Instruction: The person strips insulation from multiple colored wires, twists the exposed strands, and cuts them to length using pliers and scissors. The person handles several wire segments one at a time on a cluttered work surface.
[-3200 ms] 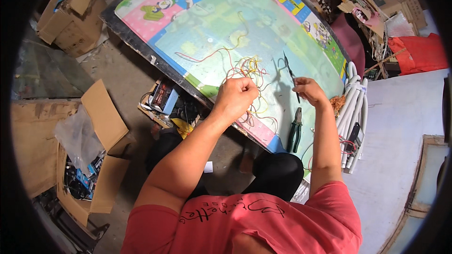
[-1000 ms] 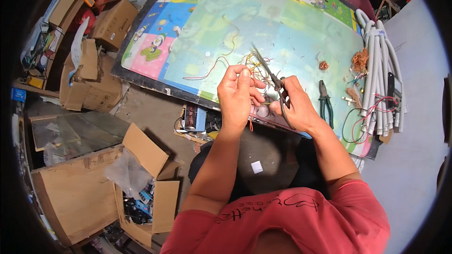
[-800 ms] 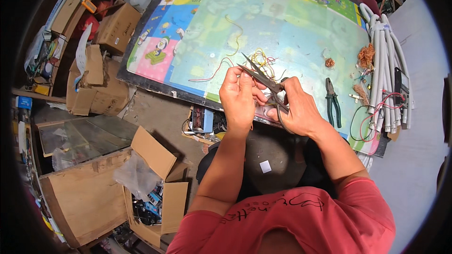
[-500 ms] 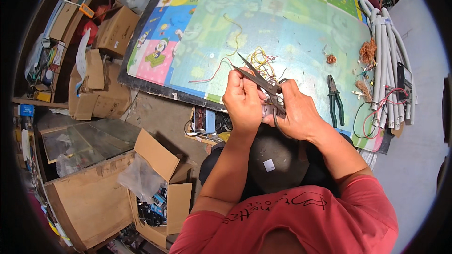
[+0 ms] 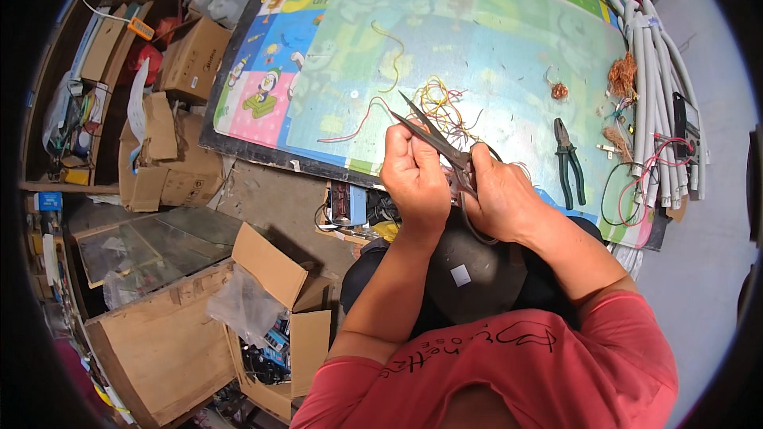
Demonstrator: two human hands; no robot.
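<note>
My right hand (image 5: 509, 195) is wrapped around the handles of a pair of dark scissors (image 5: 433, 133), whose blades point up and left, slightly apart. Beside the blades, my left hand (image 5: 417, 179) is closed with its fingers curled; whatever it pinches is hidden. A thin red wire (image 5: 359, 129) lies on the table and runs toward the left fingertips. Just beyond the scissors is a tangle of yellow and red wires (image 5: 439, 102). One loose yellow wire (image 5: 395, 52) curves away farther up the table.
Right of my hands lie pliers (image 5: 567, 163) with dark green handles. Small copper wire bundles (image 5: 622, 78), white pipes (image 5: 648, 103) and a meter with red and black leads (image 5: 682, 123) line the table's right side. An open carton (image 5: 310, 349) stands on the floor at left.
The view has shifted slightly. My right hand has lowered a little and moved away from the left, showing more of the scissors' lower handle loop. The left hand remains closed beside the blades.
</note>
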